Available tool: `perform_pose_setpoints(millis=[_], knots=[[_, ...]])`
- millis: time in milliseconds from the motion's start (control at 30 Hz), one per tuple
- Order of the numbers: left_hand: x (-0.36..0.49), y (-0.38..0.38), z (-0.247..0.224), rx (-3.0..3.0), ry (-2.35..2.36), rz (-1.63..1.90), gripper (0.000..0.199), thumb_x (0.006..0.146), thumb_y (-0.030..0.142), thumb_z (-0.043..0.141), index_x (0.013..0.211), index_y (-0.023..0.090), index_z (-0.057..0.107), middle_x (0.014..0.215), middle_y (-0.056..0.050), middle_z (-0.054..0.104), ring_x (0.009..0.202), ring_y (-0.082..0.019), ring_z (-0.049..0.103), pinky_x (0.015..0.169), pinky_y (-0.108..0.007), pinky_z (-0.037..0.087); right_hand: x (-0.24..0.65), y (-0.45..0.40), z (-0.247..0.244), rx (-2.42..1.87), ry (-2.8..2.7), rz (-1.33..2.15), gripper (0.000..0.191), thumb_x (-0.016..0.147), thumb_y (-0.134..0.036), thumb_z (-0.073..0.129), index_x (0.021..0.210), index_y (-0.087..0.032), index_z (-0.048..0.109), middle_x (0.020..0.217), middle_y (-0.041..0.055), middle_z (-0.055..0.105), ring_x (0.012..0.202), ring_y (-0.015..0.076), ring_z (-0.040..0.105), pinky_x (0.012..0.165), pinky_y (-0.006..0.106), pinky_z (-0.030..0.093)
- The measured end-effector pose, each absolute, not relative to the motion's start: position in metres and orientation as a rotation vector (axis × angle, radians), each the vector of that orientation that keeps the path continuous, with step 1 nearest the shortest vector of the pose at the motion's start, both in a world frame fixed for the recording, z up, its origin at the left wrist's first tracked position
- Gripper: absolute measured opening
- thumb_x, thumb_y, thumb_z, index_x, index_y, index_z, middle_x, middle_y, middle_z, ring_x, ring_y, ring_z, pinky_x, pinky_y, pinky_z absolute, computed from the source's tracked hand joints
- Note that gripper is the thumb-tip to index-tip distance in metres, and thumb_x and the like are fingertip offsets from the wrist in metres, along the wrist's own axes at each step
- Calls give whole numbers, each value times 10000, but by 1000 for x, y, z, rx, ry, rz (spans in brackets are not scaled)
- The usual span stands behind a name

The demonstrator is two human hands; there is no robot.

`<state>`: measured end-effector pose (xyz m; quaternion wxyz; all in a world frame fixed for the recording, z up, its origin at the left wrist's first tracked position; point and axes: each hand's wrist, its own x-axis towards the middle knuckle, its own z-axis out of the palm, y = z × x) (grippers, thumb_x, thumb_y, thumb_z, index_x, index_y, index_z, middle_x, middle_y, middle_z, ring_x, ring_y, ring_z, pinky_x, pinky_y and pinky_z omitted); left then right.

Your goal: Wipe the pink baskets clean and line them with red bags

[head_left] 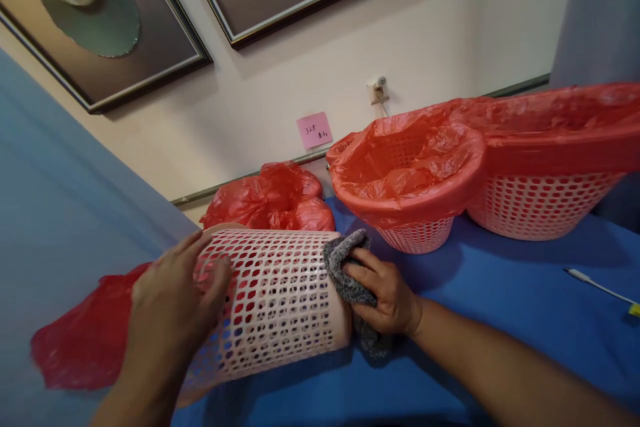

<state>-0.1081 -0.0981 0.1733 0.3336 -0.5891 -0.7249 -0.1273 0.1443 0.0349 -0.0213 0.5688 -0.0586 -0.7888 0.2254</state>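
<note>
A pale pink plastic basket (280,303) with a lattice of holes lies on its side, its base facing right. My left hand (173,300) holds it near the rim end, thumb on the outer wall; some of the fingers are out of sight behind my hand. In my right hand (387,293) is a bunched grey cloth (349,270), pressed against the basket's wall by the base edge. Part of the cloth hangs down below my fingers toward the blue table cover (425,373).
Two upright baskets, one smaller (420,237) and one larger (535,207), stand at right with red bag liners. Red plastic bags (270,200) sit by the wall; another red bag (90,340) is at left. A white cable (595,280) lies at right.
</note>
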Motion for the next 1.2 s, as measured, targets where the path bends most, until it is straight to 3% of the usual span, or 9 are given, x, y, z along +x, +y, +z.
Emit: perform_pose_setpoints(millis=[100,300,433,700,767,833,933,1067,1200], knots=[[-116,-93,188,-1450,-2067,-168,573,1037,469,500,1361,28,669,1296,-280,758,1168,-518,736,993,-712,564,144,26,-18,-8,-1951,473,579,952,-364,622,1510,-214,591,1480,178,644,1295,314,696,1061,430,592],[-98,-67,172,-2024,-1726,26,533,1036,537,471,1331,174,727,1338,-155,777,1274,-374,708,1165,-590,477,142,20,-20,101,-2012,401,619,954,-422,629,1539,-231,564,1471,170,659,1239,315,720,984,420,621],[-87,-60,157,-2141,-1699,88,614,1050,569,405,1373,145,710,1355,-174,766,1256,-372,720,1106,-575,531,139,23,-24,-75,-1896,523,612,933,-309,623,1532,-200,564,1507,181,624,1309,313,686,1069,435,595],[-96,-105,140,-2094,-1334,-141,396,1002,435,586,1319,204,638,1221,-123,802,1093,-337,755,965,-490,551,119,41,-25,-458,-1936,932,742,818,-88,570,1542,-254,563,1601,94,578,1481,256,548,1263,484,416],[-96,-107,137,-2104,-1322,-167,381,1002,385,584,1338,206,604,1210,-125,797,1095,-332,746,974,-486,536,115,47,-31,-625,-2001,1087,668,819,-95,583,1467,-248,632,1492,90,680,1396,266,626,1202,473,479],[-96,-106,134,-2102,-1324,-192,380,1002,357,577,1354,211,585,1212,-130,790,1113,-335,739,995,-493,526,112,51,-39,-768,-2077,1209,457,807,-136,638,1236,-235,762,1224,82,812,1134,294,765,1023,449,595],[-97,-104,131,-2103,-1338,-218,383,1006,348,572,1373,239,575,1249,-127,778,1160,-335,731,1032,-497,522,110,54,-49,-835,-2151,1277,213,779,-226,733,981,-216,799,967,69,844,866,304,800,826,417,628],[-103,-96,151,-1972,-1438,-328,358,1034,373,550,1336,197,626,1281,-167,765,1189,-341,728,1080,-494,531,109,52,-53,-876,-2114,1275,428,803,-359,802,1209,-236,751,1232,85,811,1075,307,776,918,404,599],[-118,-75,194,-1621,-1870,-166,537,1053,466,460,1351,66,660,1369,-232,724,1272,-450,694,1115,-611,508,109,47,-50,-869,-2093,1284,536,833,-412,806,1322,-217,705,1337,123,770,1164,325,752,989,437,579]])
